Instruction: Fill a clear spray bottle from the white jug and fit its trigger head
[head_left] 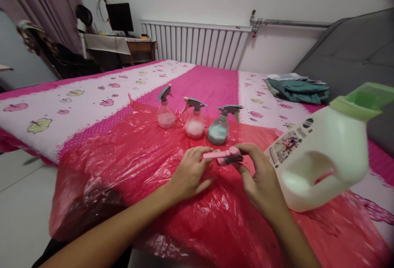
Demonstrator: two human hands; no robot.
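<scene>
A: At centre frame, a pink and grey sprayer head (230, 156) is held above a red sheet (138, 202). Who has hold of it?

B: The right hand (261, 177), pinching its thicker end between thumb and finger. The left hand (189, 173) is loosely spread, thumb away, fingertips behind the pink bar; whether they press it cannot be told.

A: What escapes the lens?

B: The sprayer head's underside, hard to make out. Both forearms run off the bottom of the frame, and the green cap (357, 107) of a pale jug (347, 145) is clipped at the right edge.

A: Room to move?

B: Tight at right, where the jug stands just beside the right hand. The sheet lies bare at left, reaching the edge of the bed (212, 83) at lower left, with floor (24, 182) beyond.

A: The containers?

B: Three spray-topped vessels near mid-frame: a left bottle (166, 120) and middle bottle (194, 129) showing pink, a right bottle (218, 133) pale blue. The jug's contents cannot be seen.
</scene>
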